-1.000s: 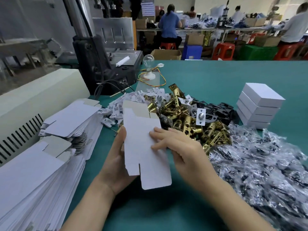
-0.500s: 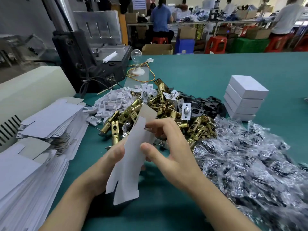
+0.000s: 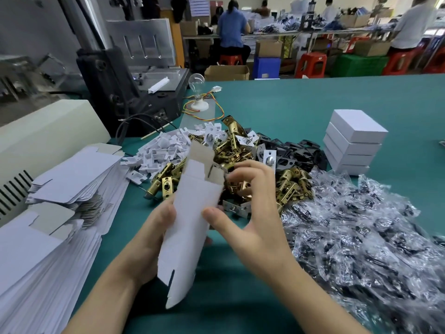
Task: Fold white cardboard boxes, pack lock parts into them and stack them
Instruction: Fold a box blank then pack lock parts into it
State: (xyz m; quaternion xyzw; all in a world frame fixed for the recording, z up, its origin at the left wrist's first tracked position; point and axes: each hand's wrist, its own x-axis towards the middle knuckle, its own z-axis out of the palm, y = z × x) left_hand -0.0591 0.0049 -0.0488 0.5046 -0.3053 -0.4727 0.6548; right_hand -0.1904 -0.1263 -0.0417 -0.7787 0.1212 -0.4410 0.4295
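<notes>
- The part-opened white cardboard box blank stands tilted above the green table, clamped between both hands.
- The left hand grips its left edge. The right hand pinches its right side, thumb on the front face.
- Just behind lies a heap of brass latch bolts, beside small white plastic pieces.
- 4 closed white boxes are stacked at the right, flat white box blanks are piled at the left, and clear plastic bags of dark parts spread at the right.

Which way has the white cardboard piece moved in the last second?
Yes. The cardboard blank turned from face-up to edge-on, opening into a sleeve; its top has shifted right across the brass latch pile.
</notes>
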